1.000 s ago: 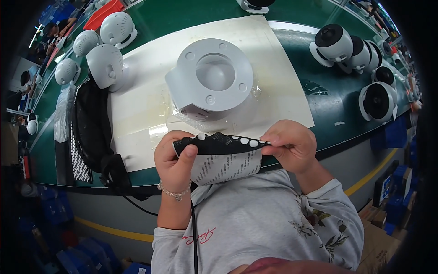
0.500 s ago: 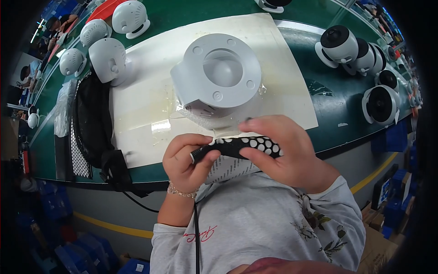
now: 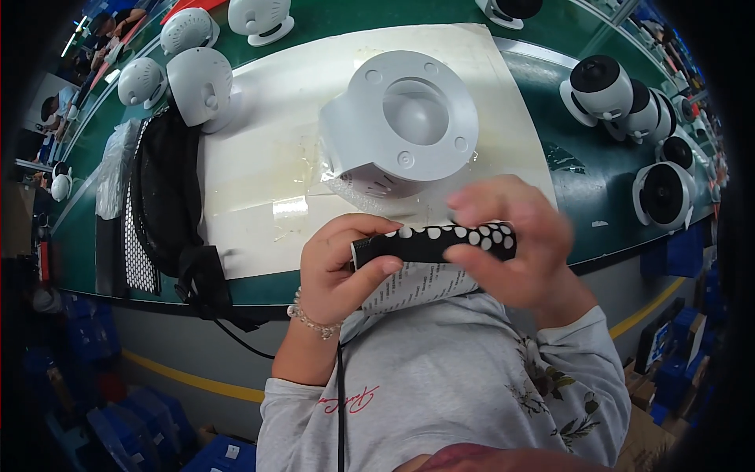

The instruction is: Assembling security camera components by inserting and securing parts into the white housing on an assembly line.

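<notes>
A rolled black sticker sheet (image 3: 425, 245) with rows of white round spots is held before my chest, its printed white backing (image 3: 421, 285) hanging below. My left hand (image 3: 338, 256) grips its left end, thumb in front. At the other end my right hand (image 3: 519, 236), partly blurred, has its thumb against the sheet and the forefinger raised above it. A small dark piece (image 3: 452, 214) shows at that fingertip. Beyond the hands, a white camera housing (image 3: 355, 118) lies on bubble wrap, its round base (image 3: 464, 102) upward, with several shallow round recesses and a large central opening.
Under the housing is a white board (image 3: 259, 173) on the green table (image 3: 523, 79). White cameras (image 3: 200, 86) stand at the far left, and black-and-white ones (image 3: 664, 193) at the right. A black pouch (image 3: 165, 197) and another dotted sheet (image 3: 141, 259) lie left.
The view has shifted slightly, moving the scene rightward in the picture. My right forefinger has lifted a little from the sheet, keeping the small dark piece at its tip.
</notes>
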Demonstrator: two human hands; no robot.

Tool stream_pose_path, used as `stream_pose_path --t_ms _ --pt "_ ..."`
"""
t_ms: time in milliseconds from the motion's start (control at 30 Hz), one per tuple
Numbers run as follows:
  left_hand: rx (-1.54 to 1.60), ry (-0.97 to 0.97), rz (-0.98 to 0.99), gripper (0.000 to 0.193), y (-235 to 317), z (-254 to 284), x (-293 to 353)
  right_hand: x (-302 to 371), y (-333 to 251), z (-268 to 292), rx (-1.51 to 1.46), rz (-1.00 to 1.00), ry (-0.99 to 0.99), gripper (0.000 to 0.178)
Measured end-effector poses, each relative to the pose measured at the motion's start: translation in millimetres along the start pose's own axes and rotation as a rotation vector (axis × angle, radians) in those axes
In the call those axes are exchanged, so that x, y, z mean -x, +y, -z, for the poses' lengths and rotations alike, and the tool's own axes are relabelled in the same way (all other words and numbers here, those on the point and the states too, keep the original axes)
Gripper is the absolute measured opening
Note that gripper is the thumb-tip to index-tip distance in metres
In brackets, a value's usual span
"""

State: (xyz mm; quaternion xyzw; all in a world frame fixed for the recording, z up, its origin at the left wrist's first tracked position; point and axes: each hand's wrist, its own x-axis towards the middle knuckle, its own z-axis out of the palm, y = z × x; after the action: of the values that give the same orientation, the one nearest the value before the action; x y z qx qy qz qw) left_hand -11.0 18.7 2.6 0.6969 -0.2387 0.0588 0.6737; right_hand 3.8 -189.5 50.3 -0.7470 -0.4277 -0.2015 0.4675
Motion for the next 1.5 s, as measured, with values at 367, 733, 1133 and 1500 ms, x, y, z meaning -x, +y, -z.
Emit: stream_pose_path --t_ms 367,733,1133,1500 --pt "-0.216 0.030 -0.086 0.027 -1.7 -5.2 3.9 -33.7 -2.4 -22.5 -0.155 0.096 -0.136 0.043" --pt "-0.291 0.053 -0.192 0.032 9.4 -4.3 -4.3 -65.9 36.1 23.8 -0.271 -0.005 0.044 0.047" --pt "-0.559 0.078 -0.300 0.029 -3.0 -4.7 -17.2 -72.2 78.1 31.1 -0.040 0.003 -0.098 0.055" --pt "-0.607 0.050 -0.347 0.031 -3.9 -5.7 -18.5 -93.6 60.0 28.9 -0.089 -0.019 0.008 0.036"
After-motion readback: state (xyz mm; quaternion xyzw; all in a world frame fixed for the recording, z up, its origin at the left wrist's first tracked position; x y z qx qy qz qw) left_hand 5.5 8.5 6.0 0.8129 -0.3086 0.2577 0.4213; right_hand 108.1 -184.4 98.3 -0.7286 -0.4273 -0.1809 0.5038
